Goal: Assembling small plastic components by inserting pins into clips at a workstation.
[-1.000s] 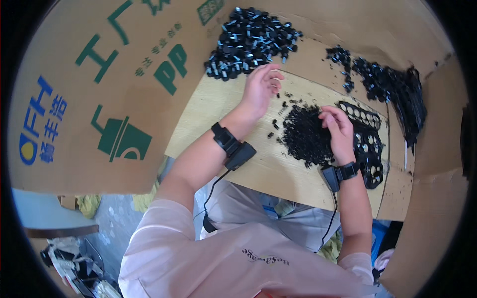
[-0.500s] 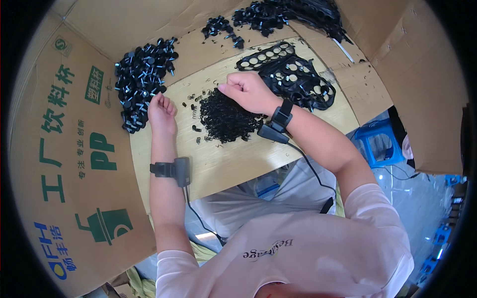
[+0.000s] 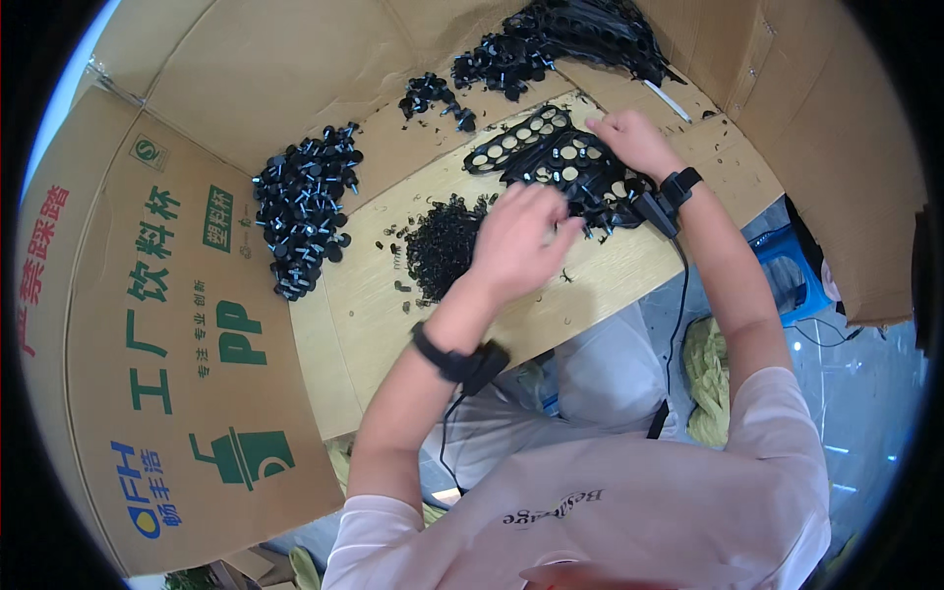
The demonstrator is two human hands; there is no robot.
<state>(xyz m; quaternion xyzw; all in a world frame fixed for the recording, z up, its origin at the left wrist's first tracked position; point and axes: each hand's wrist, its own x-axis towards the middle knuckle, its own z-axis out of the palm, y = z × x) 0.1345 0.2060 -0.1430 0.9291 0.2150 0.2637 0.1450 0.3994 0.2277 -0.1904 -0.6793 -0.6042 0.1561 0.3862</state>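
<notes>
My left hand (image 3: 519,241) hovers over the table between a heap of small black curled pieces (image 3: 438,258) and a black rubbery sheet with rows of round holes (image 3: 580,167). Motion smears its fingers, so what they hold, if anything, does not show. My right hand (image 3: 639,144) is at the far right edge of the holed sheet, its fingers curled in; what lies inside them is hidden. Several dark knobs with metal studs sit in or on the sheet. A narrower holed strip (image 3: 519,139) lies along its far left side.
A large pile of black knobs with metal studs (image 3: 307,206) stands at the left edge of the board (image 3: 379,339). Smaller knob piles (image 3: 501,64) and stacked black holed sheets (image 3: 600,39) lie at the back. Cardboard walls (image 3: 324,79) surround the table; a blue stool (image 3: 790,270) is at right.
My left hand has moved right, from beside the knob pile to above the table's middle. My right hand has gone from the curled pieces to the holed sheet's far right edge.
</notes>
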